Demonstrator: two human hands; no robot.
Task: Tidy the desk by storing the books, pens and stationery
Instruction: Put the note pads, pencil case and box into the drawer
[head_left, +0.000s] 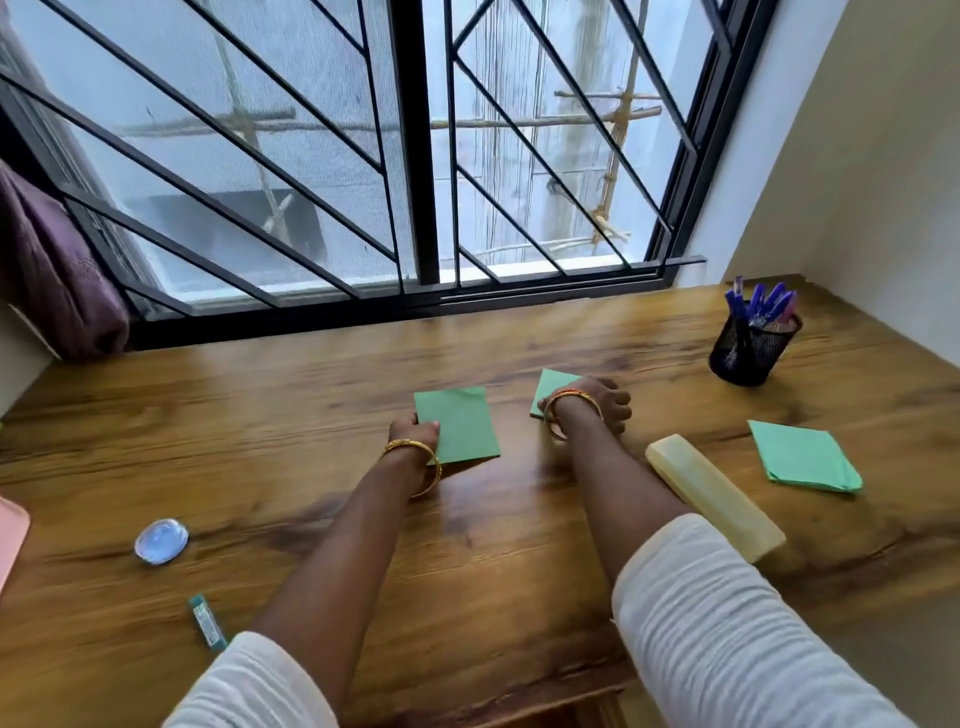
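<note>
Left hand (413, 431) at green paper's (460, 423) corner

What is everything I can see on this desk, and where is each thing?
Green paper: three pieces; one under each hand, one stack at right.
Pen holder: one, black mesh, far right, holding blue pens.
Long box: one, pale yellow, by right forearm.
Round disc: one, bluish clear, left.
Small tube: one, teal, near left edge.
Desk: wooden, below window.
Left hand: grips middle paper.
Right hand: on second paper.
</note>
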